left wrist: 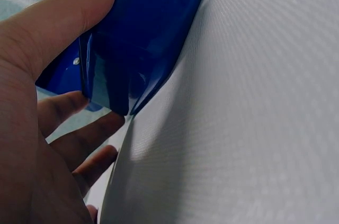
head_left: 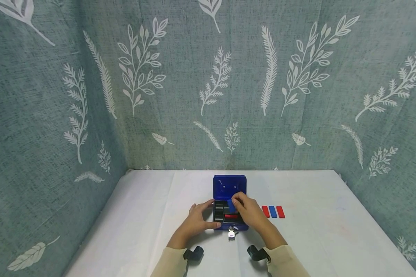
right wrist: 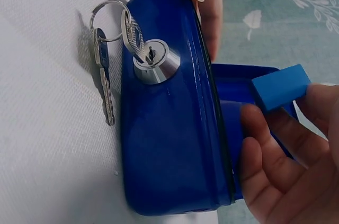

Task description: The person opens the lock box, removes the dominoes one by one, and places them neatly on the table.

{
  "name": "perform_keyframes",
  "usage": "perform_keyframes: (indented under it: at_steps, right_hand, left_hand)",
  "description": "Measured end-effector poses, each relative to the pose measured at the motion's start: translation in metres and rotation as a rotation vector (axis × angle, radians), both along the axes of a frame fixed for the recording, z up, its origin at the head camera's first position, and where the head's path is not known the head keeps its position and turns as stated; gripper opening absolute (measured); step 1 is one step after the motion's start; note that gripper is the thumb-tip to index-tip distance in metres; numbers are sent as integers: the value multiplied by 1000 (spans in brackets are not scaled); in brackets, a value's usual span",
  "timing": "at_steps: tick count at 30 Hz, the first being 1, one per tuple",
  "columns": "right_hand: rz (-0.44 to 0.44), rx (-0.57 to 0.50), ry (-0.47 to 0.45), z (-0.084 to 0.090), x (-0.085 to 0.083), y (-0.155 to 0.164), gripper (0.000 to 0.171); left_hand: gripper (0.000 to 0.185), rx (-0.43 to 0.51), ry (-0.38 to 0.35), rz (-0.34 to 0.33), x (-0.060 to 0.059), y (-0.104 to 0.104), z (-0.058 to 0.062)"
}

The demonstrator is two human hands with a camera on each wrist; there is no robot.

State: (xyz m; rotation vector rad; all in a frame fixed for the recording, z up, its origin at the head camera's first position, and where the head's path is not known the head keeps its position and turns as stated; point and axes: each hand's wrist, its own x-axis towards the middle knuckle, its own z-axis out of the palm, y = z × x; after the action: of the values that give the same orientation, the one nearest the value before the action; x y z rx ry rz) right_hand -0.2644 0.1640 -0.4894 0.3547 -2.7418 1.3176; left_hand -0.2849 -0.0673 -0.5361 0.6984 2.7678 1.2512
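Note:
A dark blue metal cash box (head_left: 242,227) stands with its lid (head_left: 230,185) raised, showing a black compartment tray (head_left: 219,210) inside. My left hand (head_left: 194,223) holds the box's left end, thumb at the front rim and fingers spread along the side. Over the tray, my right hand (head_left: 251,211) pinches a blue block (right wrist: 280,87) between thumb and fingers, tilted. A red block (head_left: 231,216) lies in a front compartment. From the lock (right wrist: 157,61) on the front hangs a ring with keys (right wrist: 104,75). The right hand hides part of the tray's right side.
Right of the box, two red blocks (head_left: 265,211) and a blue block (head_left: 272,211) lie in a row on the white-covered table (head_left: 315,238). Patterned green-grey cloth (head_left: 180,115) hangs behind and at both sides.

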Motion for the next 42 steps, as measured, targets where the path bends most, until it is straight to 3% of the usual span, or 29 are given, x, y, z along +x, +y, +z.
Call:
perform_keyframes:
  at_steps: [19, 32, 42]
  right_hand:
    - [-27, -16, -15, -2, -2, 4, 13]
    - [-55, -52, -87, -2, -5, 7, 17]
    - [-28, -71, -41, -2, -7, 14, 18]
  left_hand:
    - [95, 0, -3, -5, -1, 0, -2]
    - [95, -9, -19, 3, 0, 0, 0]
    - [95, -26, -42, 27, 0, 1, -1]
